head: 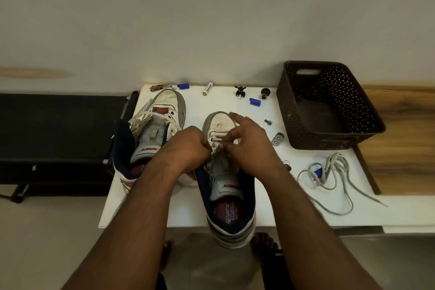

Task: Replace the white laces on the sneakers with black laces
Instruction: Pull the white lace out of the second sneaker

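Roughly half of the removal stage is judged done, and nothing of the black lacing is seen begun. On the left of the white bench (164, 214), the left sneaker (154, 134) is seen with its white lace (150, 115) loosened but threaded through at least some eyelets, the ends trailing off toward the bench edge. Next to it, the left hand (188, 148) is held over the tongue of the right sneaker (226, 186), its fingers curled around what appears to be the last stretch of white lace at the lower eyelets. Just beside it, the right hand (249, 141) is placed over the toe end, and a bit of the same lace is pinched between its fingers; exactly how much remains threaded cannot be told, since the hands cover it. Farther right, a removed lace (329, 179) is seen lying in a loose tangle on the bench, well apart from both sneakers. Behind it, a dark basket (334, 134) is set at the bench's far right, with something dark inside at the back, possibly the black laces, though this cannot be confirmed. Left to do, as judged: the remaining white laces pulled out and both sneakers relaced in black.
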`<state>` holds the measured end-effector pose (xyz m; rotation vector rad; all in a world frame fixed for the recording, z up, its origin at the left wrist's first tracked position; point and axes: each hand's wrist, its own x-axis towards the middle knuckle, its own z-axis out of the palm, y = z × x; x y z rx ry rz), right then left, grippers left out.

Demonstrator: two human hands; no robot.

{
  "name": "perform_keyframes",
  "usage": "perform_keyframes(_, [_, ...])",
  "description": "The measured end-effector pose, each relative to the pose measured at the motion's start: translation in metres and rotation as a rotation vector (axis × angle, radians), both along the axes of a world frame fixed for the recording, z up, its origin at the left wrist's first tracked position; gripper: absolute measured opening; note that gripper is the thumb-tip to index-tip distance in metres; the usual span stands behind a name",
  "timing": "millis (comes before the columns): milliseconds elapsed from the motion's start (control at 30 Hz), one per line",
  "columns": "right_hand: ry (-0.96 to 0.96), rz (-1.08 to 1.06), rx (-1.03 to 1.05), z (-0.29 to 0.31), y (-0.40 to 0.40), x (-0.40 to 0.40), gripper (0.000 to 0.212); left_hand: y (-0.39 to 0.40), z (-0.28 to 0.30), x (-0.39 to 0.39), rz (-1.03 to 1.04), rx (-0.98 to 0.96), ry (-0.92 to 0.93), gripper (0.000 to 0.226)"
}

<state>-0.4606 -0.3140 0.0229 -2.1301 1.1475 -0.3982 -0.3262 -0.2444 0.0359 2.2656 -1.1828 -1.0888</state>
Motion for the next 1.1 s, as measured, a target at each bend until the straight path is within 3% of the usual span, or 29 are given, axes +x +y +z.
perform_keyframes(100, [-0.558, -0.279, 0.309, 0.016, 0.002, -0.003, 0.007, 0.000, 0.000, 0.000, 0.003, -0.005, 0.017, 0.017])
perform_keyframes(200, [-1.248, -0.466, 0.741, 0.031, -0.003, -0.007, 0.012, 0.001, 0.000, 0.000, 0.002, 0.001, 0.023, 0.017])
perform_keyframes(267, [-1.420, -0.513, 0.842, 0.036, -0.005, -0.012, 0.010, 0.002, -0.001, 0.000, 0.008, 0.005, 0.026, 0.016])
perform_keyframes(367, [-1.300, -0.501, 0.683, 0.031, -0.010, -0.016, 0.012, 0.002, -0.001, 0.001, 0.009, 0.005, 0.024, 0.014])
perform_keyframes(400, [-1.125, -0.432, 0.502, 0.031, -0.010, -0.018, 0.013, 0.002, -0.001, 0.001, 0.012, 0.009, 0.031, 0.014])
perform_keyframes(467, [-0.573, -0.176, 0.080, 0.026, -0.009, -0.018, 0.010, 0.002, 0.001, 0.000, 0.016, 0.016, 0.034, 0.014])
perform_keyframes(500, [-0.307, -0.031, -0.023, 0.021, -0.008, -0.017, 0.008, 0.002, 0.001, -0.001, 0.014, 0.015, 0.023, 0.014])
perform_keyframes(567, [0.139, 0.163, -0.022, 0.009, -0.003, -0.013, 0.020, 0.002, 0.001, -0.001, 0.008, 0.008, 0.004, 0.016])
perform_keyframes(667, [0.390, 0.198, -0.042, 0.003, 0.003, -0.008, 0.025, 0.001, 0.000, -0.001, 0.007, 0.000, 0.007, 0.017])
perform_keyframes(767, [0.358, 0.179, -0.153, 0.006, 0.003, -0.005, 0.014, 0.001, 0.001, -0.001, 0.004, -0.003, -0.008, 0.018])
perform_keyframes(833, [0.135, 0.064, -0.042, 0.008, 0.003, -0.004, 0.003, 0.001, 0.001, -0.001, 0.005, -0.010, -0.025, 0.017])
perform_keyframes(967, [-0.440, -0.270, 0.227, 0.013, 0.000, -0.005, 0.012, 0.001, 0.001, -0.002, 0.017, -0.021, 0.022, 0.015])
perform_keyframes(1067, [-0.714, -0.415, 0.277, 0.015, -0.008, -0.011, 0.011, 0.002, 0.001, -0.001, -0.001, -0.032, -0.015, 0.015])
perform_keyframes(1100, [-0.700, -0.427, 0.224, 0.017, -0.012, -0.014, 0.010, 0.002, 0.001, -0.001, 0.002, -0.026, -0.023, 0.015])
